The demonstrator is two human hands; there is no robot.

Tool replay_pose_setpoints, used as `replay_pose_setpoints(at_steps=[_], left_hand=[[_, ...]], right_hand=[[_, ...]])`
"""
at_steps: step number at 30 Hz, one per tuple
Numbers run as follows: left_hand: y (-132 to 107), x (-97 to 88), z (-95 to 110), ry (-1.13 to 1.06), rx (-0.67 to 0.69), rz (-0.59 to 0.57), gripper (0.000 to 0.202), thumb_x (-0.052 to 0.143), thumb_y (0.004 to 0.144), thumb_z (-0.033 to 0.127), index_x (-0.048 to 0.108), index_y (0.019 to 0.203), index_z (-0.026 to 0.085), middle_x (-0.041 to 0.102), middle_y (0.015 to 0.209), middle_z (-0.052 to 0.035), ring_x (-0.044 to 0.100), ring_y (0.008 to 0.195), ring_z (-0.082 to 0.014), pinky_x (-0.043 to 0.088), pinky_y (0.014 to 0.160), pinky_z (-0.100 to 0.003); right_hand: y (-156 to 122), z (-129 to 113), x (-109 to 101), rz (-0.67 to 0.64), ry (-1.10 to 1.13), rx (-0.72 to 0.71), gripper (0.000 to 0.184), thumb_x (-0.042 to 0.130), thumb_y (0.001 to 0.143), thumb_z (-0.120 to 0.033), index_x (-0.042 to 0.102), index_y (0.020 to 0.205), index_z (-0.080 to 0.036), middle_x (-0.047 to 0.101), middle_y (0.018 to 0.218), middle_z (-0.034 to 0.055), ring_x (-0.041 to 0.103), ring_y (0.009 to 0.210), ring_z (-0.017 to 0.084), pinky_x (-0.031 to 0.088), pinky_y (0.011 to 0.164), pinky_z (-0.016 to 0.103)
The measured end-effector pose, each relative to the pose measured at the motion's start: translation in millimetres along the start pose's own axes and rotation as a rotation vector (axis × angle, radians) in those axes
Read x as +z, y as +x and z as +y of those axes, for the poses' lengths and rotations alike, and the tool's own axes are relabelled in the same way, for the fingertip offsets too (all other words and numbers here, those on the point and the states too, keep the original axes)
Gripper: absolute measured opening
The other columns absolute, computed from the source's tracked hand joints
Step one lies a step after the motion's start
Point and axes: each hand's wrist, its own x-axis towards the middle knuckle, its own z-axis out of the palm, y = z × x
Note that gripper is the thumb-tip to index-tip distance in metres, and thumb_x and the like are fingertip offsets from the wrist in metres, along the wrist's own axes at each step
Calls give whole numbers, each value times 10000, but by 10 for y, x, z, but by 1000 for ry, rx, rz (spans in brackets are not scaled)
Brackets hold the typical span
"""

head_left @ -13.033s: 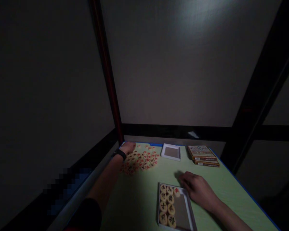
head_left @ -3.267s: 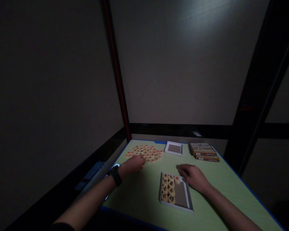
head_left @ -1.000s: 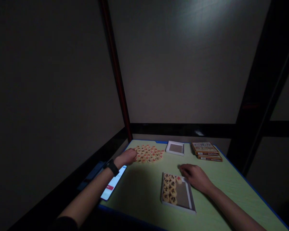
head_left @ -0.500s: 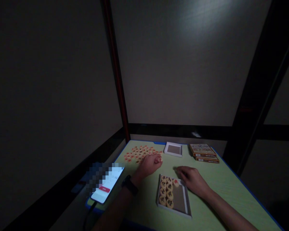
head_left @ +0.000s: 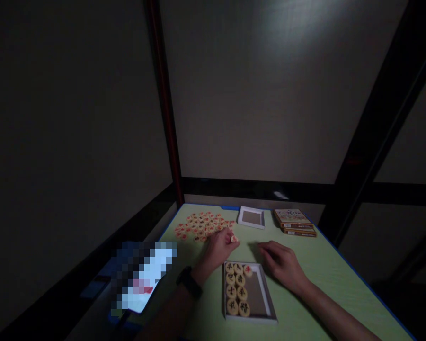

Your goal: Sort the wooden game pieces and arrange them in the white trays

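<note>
My left hand (head_left: 218, 248) pinches a round wooden xiangqi piece (head_left: 234, 239) with a red character between thumb and fingers, held just above the table beyond the near box. My right hand (head_left: 284, 265) rests beside the right edge of that shallow white box (head_left: 250, 319), fingers loosely bent, thumb apart, with nothing visible in them. Inside the box, black-marked pieces (head_left: 240, 292) fill two columns on the left. A single red-marked piece (head_left: 247, 270) starts a third column at the far end. Loose pieces (head_left: 199, 222) lie spread out past my left hand.
A second white tray (head_left: 251, 217) stands at the table's far edge. Stacked printed game boxes (head_left: 294, 221) sit at the back right. A lit phone (head_left: 147, 282) is at the left edge, with a cable. Walls enclose the table behind and left.
My left hand has drawn back slightly from the loose pieces, and the piece in its fingers shows more clearly. The view has shifted a little; my right hand stays beside the box.
</note>
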Motion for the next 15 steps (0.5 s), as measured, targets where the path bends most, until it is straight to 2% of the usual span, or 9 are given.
replay_pose_setpoints(at_steps=[2,5,7,10,15], left_hand=[[18,46,13,-102,-51,14,172,738,652,152,608,758,193,684,706,22,642,687,-129,492,665,-232],[44,99,46,-305,-106,30,232,758,585,89,602,726,187,658,643,37,628,634,-114,486,624,-213],[52,99,63,-447,-122,39,269,786,552,93,606,732,179,639,611,43,621,608,-109,481,596,-203],[49,62,64,-613,-143,50,351,856,512,189,608,759,165,633,594,40,627,584,-117,491,581,-214],[29,10,56,-732,-193,-26,455,897,508,345,612,807,153,707,690,-14,697,679,-175,556,678,-282]], right_hand=[[64,-26,-15,3,-16,-11,270,469,945,-294,716,958,-188,718,832,73,673,738,194,538,681,305],[235,-129,4,-85,-13,-53,234,541,892,-236,677,1079,-196,710,949,81,671,835,204,541,755,325],[371,-211,56,-163,14,-92,348,621,830,-197,635,1178,-210,692,1080,89,662,947,218,531,842,345],[534,-282,185,-229,63,-166,416,641,815,-164,616,1226,-223,682,1123,91,647,1009,222,510,890,346],[584,-225,355,-154,94,-194,257,549,916,-228,666,1144,-202,711,1013,99,664,910,214,517,806,326]])
